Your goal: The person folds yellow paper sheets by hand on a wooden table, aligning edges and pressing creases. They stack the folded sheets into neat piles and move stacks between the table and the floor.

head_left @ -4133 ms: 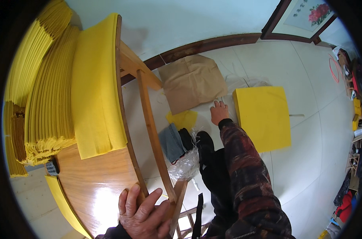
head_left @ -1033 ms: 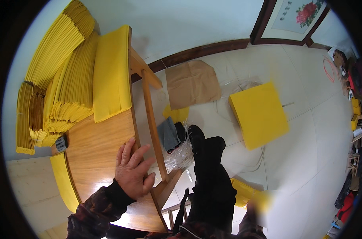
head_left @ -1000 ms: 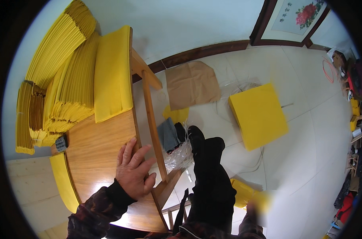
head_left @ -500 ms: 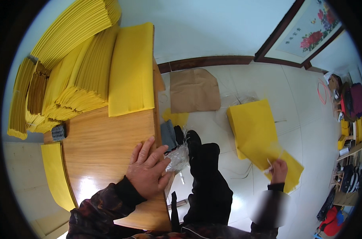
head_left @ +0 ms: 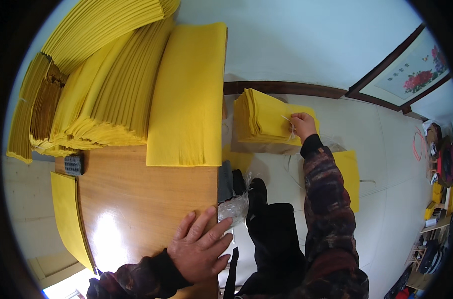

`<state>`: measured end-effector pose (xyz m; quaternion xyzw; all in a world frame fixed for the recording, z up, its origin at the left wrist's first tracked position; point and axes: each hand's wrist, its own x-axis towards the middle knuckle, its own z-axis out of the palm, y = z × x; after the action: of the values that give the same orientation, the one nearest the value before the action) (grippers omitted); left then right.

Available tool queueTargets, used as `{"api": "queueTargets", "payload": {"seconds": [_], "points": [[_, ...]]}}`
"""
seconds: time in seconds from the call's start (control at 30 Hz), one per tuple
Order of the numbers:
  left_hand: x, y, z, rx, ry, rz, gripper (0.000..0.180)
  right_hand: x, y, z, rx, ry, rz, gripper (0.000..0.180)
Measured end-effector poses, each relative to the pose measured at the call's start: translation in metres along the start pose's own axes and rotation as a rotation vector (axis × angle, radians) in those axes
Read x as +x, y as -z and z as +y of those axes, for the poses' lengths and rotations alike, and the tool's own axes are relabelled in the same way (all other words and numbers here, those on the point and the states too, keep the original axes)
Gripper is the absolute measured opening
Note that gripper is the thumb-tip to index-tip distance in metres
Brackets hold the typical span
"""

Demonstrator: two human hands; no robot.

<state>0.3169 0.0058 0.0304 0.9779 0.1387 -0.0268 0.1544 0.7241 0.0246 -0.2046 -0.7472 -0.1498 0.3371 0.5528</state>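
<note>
Crowding the far left corner of the wooden tabletop [head_left: 122, 187], folded yellow sheets [head_left: 119, 94] stand in thick rows, a grey block [head_left: 74, 164] by the left edge. One flat yellow pile [head_left: 186, 94] lines the far right corner. Nearer the body, the left hand [head_left: 199, 246] lies at the right edge, fingers spread. Past it I see the right hand [head_left: 303, 125] pinching white string [head_left: 290, 130] on a folded yellow bundle [head_left: 266, 117], off the table, above the tiled floor [head_left: 381, 214]; farther right, a framed flower picture [head_left: 410, 72].
</note>
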Motion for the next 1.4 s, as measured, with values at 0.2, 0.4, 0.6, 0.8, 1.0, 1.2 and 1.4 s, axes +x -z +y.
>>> {"api": "queueTargets", "payload": {"seconds": [0.2, 0.4, 0.6, 0.8, 1.0, 1.2, 1.4], "points": [[0.0, 0.001, 0.002, 0.047, 0.029, -0.005, 0.034, 0.049, -0.05, 0.008, -0.175, 0.096, -0.03, 0.015], [0.004, 0.005, 0.002, 0.065, 0.036, -0.021, 0.033, 0.094, -0.074, 0.012, -0.254, 0.123, -0.005, 0.018], [0.004, 0.006, 0.003, 0.043, 0.046, -0.052, 0.035, 0.109, -0.083, 0.019, -0.256, 0.155, -0.022, 0.022], [0.004, 0.003, 0.0, -0.117, 0.033, 0.015, 0.034, 0.105, -0.076, 0.028, -0.212, 0.128, 0.005, 0.024], [0.003, 0.002, 0.0, -0.09, 0.029, 0.032, 0.034, 0.108, -0.082, 0.027, -0.173, 0.131, -0.024, 0.027], [0.003, 0.003, -0.001, -0.103, 0.035, 0.027, 0.032, 0.12, -0.087, 0.028, -0.258, 0.156, -0.014, 0.028], [0.006, 0.004, 0.002, -0.086, 0.064, 0.041, 0.029, 0.127, -0.084, 0.081, -0.501, 0.279, -0.099, 0.044]]}}
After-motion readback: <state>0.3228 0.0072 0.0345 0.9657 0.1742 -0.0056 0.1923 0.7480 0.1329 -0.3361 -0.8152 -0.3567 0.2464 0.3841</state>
